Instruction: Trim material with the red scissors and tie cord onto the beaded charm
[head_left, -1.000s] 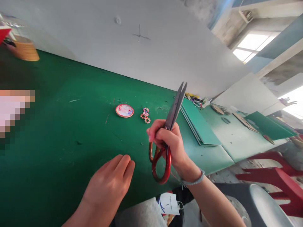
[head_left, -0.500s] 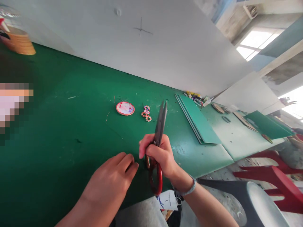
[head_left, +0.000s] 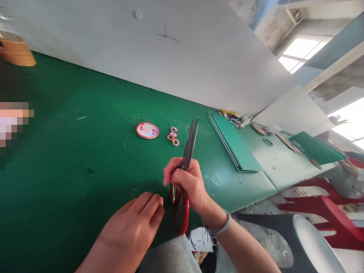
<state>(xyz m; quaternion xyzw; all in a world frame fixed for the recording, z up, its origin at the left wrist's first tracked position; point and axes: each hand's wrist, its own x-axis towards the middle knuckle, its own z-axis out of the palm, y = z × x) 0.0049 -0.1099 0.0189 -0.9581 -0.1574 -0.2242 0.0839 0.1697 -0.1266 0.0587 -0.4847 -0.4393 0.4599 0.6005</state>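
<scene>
My right hand grips a pair of scissors with red handles. The blades lie almost together and point away from me over the green table. Just left of the handles, my left hand rests low over the table with its fingers curled in; whatever may be under them is hidden. Beyond the hands lie an oval piece with a red rim and a pinkish-white face, and a small cluster of beaded rings.
Stacked green boards lie to the right, with pens and small tools behind them. A grey panel borders the table's back. A tan container stands far left. A grey stool and red stools are at lower right.
The whole view has shifted slightly, so most things sit a little further left. My left hand has dropped slightly toward me. The scissors stay in my right hand.
</scene>
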